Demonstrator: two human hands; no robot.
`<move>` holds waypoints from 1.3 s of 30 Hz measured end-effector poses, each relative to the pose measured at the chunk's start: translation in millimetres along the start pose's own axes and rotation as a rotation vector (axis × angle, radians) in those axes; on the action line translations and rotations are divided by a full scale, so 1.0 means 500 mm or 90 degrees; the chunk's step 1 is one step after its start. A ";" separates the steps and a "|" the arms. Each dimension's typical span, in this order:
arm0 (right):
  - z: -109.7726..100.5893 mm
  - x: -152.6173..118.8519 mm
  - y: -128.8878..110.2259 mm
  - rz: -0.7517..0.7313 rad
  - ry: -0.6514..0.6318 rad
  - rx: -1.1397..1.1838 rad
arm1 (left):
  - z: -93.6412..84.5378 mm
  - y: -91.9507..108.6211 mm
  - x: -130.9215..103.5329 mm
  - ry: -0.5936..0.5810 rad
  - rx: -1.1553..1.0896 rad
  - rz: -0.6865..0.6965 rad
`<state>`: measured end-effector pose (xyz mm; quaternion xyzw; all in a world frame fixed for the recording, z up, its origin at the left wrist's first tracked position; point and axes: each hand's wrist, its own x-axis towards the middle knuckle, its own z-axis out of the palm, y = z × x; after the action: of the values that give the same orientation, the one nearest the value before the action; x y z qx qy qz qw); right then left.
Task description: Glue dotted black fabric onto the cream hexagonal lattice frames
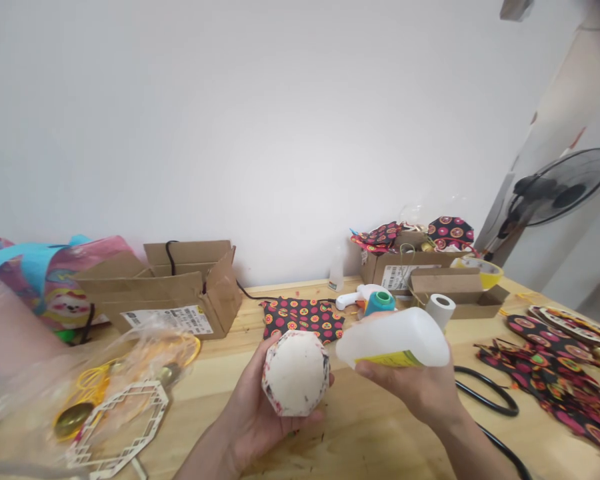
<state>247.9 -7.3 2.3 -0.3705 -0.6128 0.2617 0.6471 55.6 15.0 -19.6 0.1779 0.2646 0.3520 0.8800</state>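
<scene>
My left hand is wrapped round an octagonal piece, its pale flat face turned up toward me and scraps of dark and red color along its rim. In my right hand lies a translucent white plastic bottle with a yellow label. The bottle is tipped nearly on its side, its narrower end toward the octagonal piece and apart from it; the tip does not show clearly. Just beyond the piece, a dark patterned cloth with round fruit prints lies on the wooden table.
At the left stand an open cardboard box and a wooden lattice frame beside plastic wrap. Behind the bottle are a teal spool and a white roll. Black-handled scissors and patterned fabric pieces lie at the right.
</scene>
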 end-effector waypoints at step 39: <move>0.000 0.005 0.001 0.072 -0.162 0.080 | -0.013 0.001 0.007 0.030 -0.015 -0.004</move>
<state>248.0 -5.3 3.4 -0.3269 -0.6504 0.3809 0.5702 53.6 18.6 -25.7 0.1583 0.2819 0.3565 0.8766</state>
